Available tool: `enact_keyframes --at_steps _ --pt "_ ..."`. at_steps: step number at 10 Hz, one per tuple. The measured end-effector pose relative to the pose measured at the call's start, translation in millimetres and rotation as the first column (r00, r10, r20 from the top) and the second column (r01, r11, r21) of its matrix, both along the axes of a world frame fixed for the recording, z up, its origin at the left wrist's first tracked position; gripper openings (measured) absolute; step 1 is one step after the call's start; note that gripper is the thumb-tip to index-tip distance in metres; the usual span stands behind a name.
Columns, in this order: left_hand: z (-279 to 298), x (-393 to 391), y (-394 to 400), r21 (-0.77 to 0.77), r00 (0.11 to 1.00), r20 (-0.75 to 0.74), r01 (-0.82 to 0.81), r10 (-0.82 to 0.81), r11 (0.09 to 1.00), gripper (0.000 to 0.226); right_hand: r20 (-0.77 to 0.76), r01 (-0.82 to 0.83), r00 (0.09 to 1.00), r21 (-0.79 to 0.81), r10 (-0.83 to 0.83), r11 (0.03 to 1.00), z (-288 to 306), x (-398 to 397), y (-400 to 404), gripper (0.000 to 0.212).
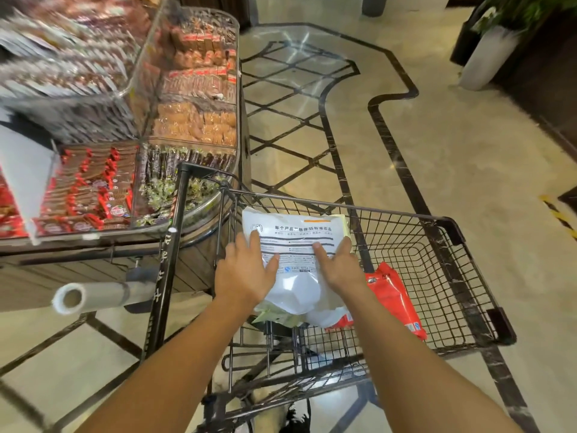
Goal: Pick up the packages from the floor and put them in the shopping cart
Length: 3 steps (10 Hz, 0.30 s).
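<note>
A black wire shopping cart [449, 276] stands in front of me. A large white package [296, 232] with printed text lies over its left part, on top of other bags. My left hand [246, 270] presses flat on the package's left side and my right hand [338, 264] on its right side, fingers spread on the wrapper. A red package [396, 298] lies in the basket just right of my right hand. A greenish package edge [271, 317] shows under the white one.
A snack display counter [187, 104] with clear bins of wrapped sweets stands close on the left, touching the cart's corner. A roll of plastic bags [71, 298] juts out below it. The patterned marble floor [406, 151] stretches ahead. A white planter [484, 57] stands far right.
</note>
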<state>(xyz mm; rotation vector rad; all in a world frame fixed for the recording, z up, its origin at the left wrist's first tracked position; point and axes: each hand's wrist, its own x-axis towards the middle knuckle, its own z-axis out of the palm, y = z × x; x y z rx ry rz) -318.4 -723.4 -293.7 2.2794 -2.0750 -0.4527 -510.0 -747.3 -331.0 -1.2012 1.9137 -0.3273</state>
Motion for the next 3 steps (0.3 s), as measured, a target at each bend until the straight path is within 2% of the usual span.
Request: enact_keyframes --at_steps 1,2,3 --pt "13.8 3.6 2.1 -0.006 0.977 0.126 0.172 -0.17 0.985 0.074 -0.043 -0.031 0.999 -0.016 0.03 0.999 9.5 -1.8 7.8 0.09" --pt "26.4 2.1 1.3 -0.049 0.945 0.182 0.286 -0.273 0.957 0.076 -0.112 -0.038 0.993 -0.082 0.029 0.996 26.9 -7.3 22.3 0.086" --pt "43.1 3.3 -1.5 -0.131 0.921 0.237 0.345 -0.308 0.93 0.078 -0.241 -0.07 0.97 -0.155 0.031 0.985 42.8 -16.0 41.3 0.081"
